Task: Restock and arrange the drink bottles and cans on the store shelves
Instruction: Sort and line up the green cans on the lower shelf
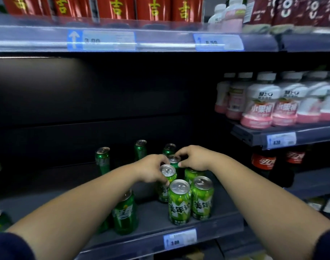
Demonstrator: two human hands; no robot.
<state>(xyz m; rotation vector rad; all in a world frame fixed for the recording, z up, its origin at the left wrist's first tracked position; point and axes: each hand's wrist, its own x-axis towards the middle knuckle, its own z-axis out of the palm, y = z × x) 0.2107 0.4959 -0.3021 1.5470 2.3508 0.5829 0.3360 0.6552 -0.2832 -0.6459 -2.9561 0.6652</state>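
Observation:
Several green cans stand on the dark lower shelf (179, 229). My left hand (153, 168) grips the top of a light green can (168, 173) in the middle of the cluster. Just behind it, my right hand (194, 158) holds the rim of a darker green can (174, 160) with curled fingers. Two light green cans (179, 201) (202, 197) stand side by side at the shelf's front. A dark green can (125, 212) stands under my left forearm. More dark green cans (102, 158) (140, 149) stand farther back.
Pink and white bottles (259, 104) fill the shelf at right, with cola bottles (263, 163) below them. Red cans (115, 8) line the top shelf. A price tag (180, 238) hangs on the lower shelf's front edge. The shelf's left half holds few cans.

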